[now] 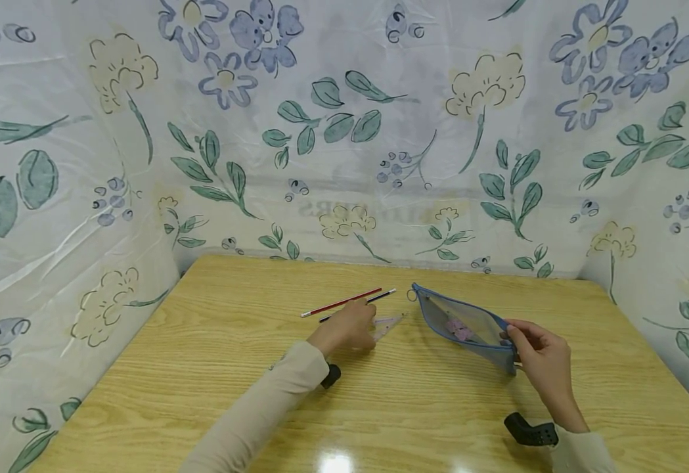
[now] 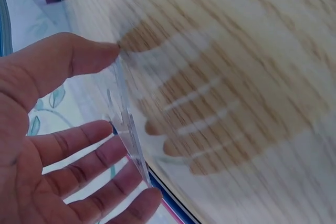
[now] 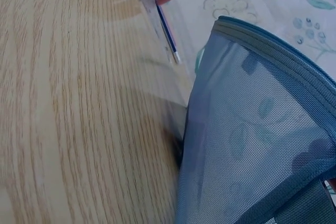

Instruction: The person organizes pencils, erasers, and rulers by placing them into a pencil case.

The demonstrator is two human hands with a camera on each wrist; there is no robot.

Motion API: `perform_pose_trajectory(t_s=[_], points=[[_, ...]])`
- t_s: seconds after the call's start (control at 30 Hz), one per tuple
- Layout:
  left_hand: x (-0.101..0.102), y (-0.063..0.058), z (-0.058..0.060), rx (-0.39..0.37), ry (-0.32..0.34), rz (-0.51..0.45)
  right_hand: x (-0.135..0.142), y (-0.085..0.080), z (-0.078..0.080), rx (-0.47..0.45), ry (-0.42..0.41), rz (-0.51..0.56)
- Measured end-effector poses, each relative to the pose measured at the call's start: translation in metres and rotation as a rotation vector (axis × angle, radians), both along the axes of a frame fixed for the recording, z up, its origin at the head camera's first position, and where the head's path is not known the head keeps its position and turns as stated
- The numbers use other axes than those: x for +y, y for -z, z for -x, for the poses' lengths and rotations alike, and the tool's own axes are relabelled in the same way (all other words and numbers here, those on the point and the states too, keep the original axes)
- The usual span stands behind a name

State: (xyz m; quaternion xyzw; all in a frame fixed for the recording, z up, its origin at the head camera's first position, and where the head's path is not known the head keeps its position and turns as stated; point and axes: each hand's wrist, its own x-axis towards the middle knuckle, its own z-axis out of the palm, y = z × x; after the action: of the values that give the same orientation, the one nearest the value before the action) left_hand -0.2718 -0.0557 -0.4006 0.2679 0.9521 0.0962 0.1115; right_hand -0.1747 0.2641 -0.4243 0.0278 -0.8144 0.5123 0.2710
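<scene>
A clear plastic set square (image 1: 393, 322) with pinkish edges lies at the fingertips of my left hand (image 1: 351, 325). In the left wrist view its thin edge (image 2: 131, 135) runs between the thumb and the fingertips, which grip it from opposite sides just over the table. My right hand (image 1: 540, 358) pinches one end of a blue mesh zip pouch (image 1: 500, 357), thumb on the near side. The pouch's mouth gapes upward, and a pink-purple item (image 1: 460, 330) shows inside. In the right wrist view the mesh side (image 3: 257, 114) stands close by; most of that hand is hidden.
Just beyond my left hand, a red pencil (image 1: 344, 302) and a dark pencil (image 1: 381, 295) lie side by side on the wooden table (image 1: 202, 368). Floral cloth (image 1: 344, 164) hangs behind the table and along its sides. Black mounts (image 1: 530, 431) sit at both wrists.
</scene>
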Motion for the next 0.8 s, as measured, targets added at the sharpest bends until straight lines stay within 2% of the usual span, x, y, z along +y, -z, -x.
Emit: perform_pose_trajectory(t_s=[0.5, 0.67, 0.8], points=[[-0.001, -0.006, -0.01, 0.057, -0.05, -0.03, -0.002, -0.006, 0.0, -0.025, -0.022, -0.013], [-0.005, -0.01, -0.015, 0.069, -0.075, -0.057, -0.01, -0.02, -0.008, -0.002, -0.047, -0.024], [-0.008, -0.012, -0.018, 0.096, -0.066, -0.08, -0.018, -0.033, -0.016, -0.006, -0.055, -0.025]])
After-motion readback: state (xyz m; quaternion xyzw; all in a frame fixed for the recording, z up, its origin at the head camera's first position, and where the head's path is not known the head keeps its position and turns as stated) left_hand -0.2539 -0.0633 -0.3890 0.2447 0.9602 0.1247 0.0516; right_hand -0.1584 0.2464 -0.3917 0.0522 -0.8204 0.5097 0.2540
